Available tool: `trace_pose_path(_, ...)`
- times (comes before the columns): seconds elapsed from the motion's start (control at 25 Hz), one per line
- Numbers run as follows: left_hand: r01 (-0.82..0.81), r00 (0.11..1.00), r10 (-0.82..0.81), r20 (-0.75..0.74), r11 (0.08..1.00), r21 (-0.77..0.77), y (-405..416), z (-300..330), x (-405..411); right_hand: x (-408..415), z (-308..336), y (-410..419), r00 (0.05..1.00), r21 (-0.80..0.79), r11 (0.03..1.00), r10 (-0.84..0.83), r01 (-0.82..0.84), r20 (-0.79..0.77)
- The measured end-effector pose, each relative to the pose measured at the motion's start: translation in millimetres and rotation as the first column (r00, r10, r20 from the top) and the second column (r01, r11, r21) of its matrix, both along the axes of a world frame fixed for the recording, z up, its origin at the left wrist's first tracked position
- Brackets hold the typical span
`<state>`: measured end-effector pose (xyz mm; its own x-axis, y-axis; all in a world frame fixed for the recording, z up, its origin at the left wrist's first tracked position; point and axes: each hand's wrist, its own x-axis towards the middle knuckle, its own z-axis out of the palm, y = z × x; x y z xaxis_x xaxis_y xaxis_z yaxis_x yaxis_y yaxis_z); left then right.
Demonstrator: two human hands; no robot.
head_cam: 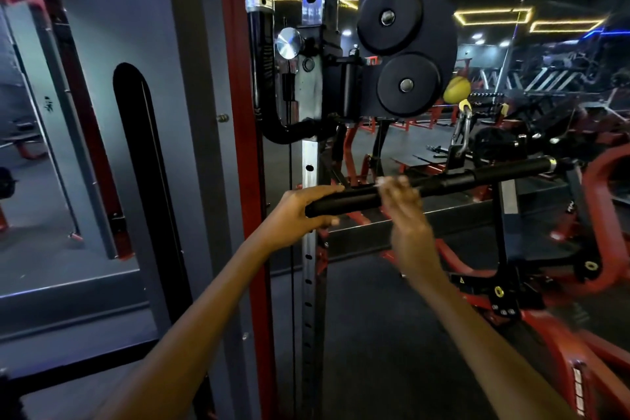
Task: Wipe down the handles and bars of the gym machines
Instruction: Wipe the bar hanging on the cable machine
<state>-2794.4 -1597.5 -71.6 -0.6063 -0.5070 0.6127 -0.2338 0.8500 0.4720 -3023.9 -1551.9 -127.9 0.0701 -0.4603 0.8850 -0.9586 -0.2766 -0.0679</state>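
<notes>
far out to the left of both hands a mirror (41, 153) leans by a grey wall panel (112, 27) with a tall dark slot (143, 153) cut in it. closer in, still left of the left hand, a red upright (238, 78) runs top to bottom.

the left hand (303, 210) is clenched around the near end of a black bar (429, 182), fingers over the top and thumb beneath. just behind this hand stands a silver post with holes (309, 153). well above the hand, a black curved handle (260, 78) with a chrome cap hooks off that post, and beside it sits a round chrome knob (289, 43).

the bar slopes up and away to the right from the left hand's grasp, passing behind the right hand and ending in a metal cap. it hangs from a silver clip (461, 133) fixed near its middle, above and right of the right hand.

the right hand (407, 215) is blurred; its fingers rise in front of the bar, and something small and pale (383, 181) shows at the fingertips, but i cannot tell whether the hand is grasping it or released.

high above the right hand hangs a black housing with two round discs (407, 48), and a yellow ball (456, 89) sits at its right edge. to the right of the right hand stand a black bracket (508, 215) and red machine frames (606, 235).
</notes>
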Motion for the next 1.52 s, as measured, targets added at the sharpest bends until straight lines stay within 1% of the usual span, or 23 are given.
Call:
trace_pose_path(0.08, 0.007, 1.0, -0.008, -0.015, 1.0, -0.024, 1, 0, -1, -18, 5, 3, 0.947, 0.031, 0.997, -0.073, 0.066, 0.312)
trace_pose_path(0.12, 0.006, 1.0, -0.007, -0.019, 0.999, -0.038, 2, 0, -3, -4, 7, 4, 0.934, 0.04, 0.998, -0.059, 0.048, 0.353)
trace_pose_path(0.16, 0.002, 1.0, -0.003, -0.021, 0.999, -0.051, 3, 1, -4, 15, 6, 7, 0.956, 0.021, 1.0, -0.015, 0.009, 0.292)
trace_pose_path(0.28, -0.017, 1.0, 0.015, -0.024, 0.995, -0.098, 7, 1, -5, 28, -1, 12, 0.985, -0.014, 0.989, 0.146, -0.148, -0.095)
trace_pose_path(0.32, -0.022, 1.0, 0.02, -0.023, 0.994, -0.104, 8, 1, -5, 9, 1, 9, 0.988, -0.009, 0.992, 0.125, -0.126, -0.092)
trace_pose_path(0.44, -0.037, 0.999, 0.033, -0.034, 0.992, -0.12, 10, -1, -5, -31, 8, 10, 0.935, 0.04, 0.999, -0.028, 0.014, 0.354)
trace_pose_path(0.48, -0.045, 0.998, 0.041, -0.039, 0.991, -0.123, 9, -2, -6, -22, 8, 13, 0.918, 0.023, 1.0, -0.023, 0.015, 0.396)
trace_pose_path(0.56, -0.066, 0.997, 0.062, -0.044, 0.991, -0.116, 9, -2, -8, 27, 4, 22, 0.967, -0.006, 0.995, 0.095, -0.096, 0.237)
trace_pose_path(0.64, -0.059, 0.997, 0.053, -0.047, 0.99, -0.126, 9, -1, -10, 65, -2, 26, 0.965, -0.072, 0.965, 0.247, -0.253, -0.084)
trace_pose_path(0.72, -0.031, 0.999, 0.026, -0.04, 0.992, -0.124, 11, 1, -10, 53, -2, 19, 0.904, -0.058, 0.957, 0.247, -0.284, -0.349)
trace_pose_path(0.76, -0.025, 0.999, 0.022, -0.032, 0.994, -0.108, 14, 3, -9, 31, -1, 14, 0.89, -0.051, 0.968, 0.206, -0.248, -0.408)
trace_pose_path(0.8, -0.026, 0.999, 0.024, -0.023, 0.996, -0.081, 15, 4, -8, 4, 0, 8, 0.907, -0.062, 0.978, 0.159, -0.198, -0.39)
trace_pose_path(0.92, -0.022, 1.0, 0.022, -0.006, 0.999, -0.038, 15, 4, -6, -24, -2, 9, 0.998, -0.06, 0.996, 0.063, -0.061, 0.028)
trace_pose_path(0.96, -0.021, 1.0, 0.021, 0.0, 0.999, -0.038, 14, 4, -7, -7, -3, 11, 0.994, -0.051, 0.996, 0.078, -0.075, 0.07)
trace_pose_path(1.08, -0.024, 1.0, 0.025, 0.015, 0.997, -0.071, 14, 8, -8, 34, -8, 15, 0.945, -0.047, 0.977, 0.189, -0.208, -0.265)
trace_pose_path(1.12, -0.042, 0.998, 0.045, 0.038, 0.996, -0.077, 15, 10, -6, 23, -5, 13, 0.93, -0.039, 0.975, 0.195, -0.217, -0.311)
trace_pose_path(1.16, -0.081, 0.993, 0.09, 0.071, 0.99, -0.119, 16, 11, -3, 4, -1, 9, 0.957, -0.036, 0.985, 0.157, -0.17, -0.242)
trace_pose_path(1.2, -0.146, 0.981, 0.171, 0.097, 0.964, -0.223, 16, 11, -4, -19, -2, 5, 0.993, -0.001, 0.995, 0.099, -0.099, -0.07)
trace_pose_path(1.28, -0.284, 0.91, 0.395, 0.127, 0.815, -0.505, 17, 11, -13, -46, -2, 5, 0.972, 0.054, 0.998, 0.004, -0.017, 0.236)
trace_pose_path(1.32, -0.319, 0.856, 0.493, 0.157, 0.741, -0.591, 18, 12, -22, -43, -1, 6, 0.966, 0.06, 0.998, -0.007, -0.008, 0.259)
trace_pose_path(1.4, -0.326, 0.764, 0.593, 0.254, 0.695, -0.64, 14, 17, -36, -20, 1, 8, 0.995, 0.052, 0.998, 0.037, -0.042, 0.096)
trace_pose_path(1.48, -0.269, 0.751, 0.557, 0.354, 0.748, -0.607, 4, 27, -36, -20, 5, 5, 0.996, 0.024, 0.996, 0.086, -0.085, -0.035)
trace_pose_path(1.52, -0.222, 0.756, 0.514, 0.405, 0.784, -0.58, 0, 31, -33, -28, 8, 5, 0.997, 0.029, 0.996, 0.078, -0.079, 0.022)
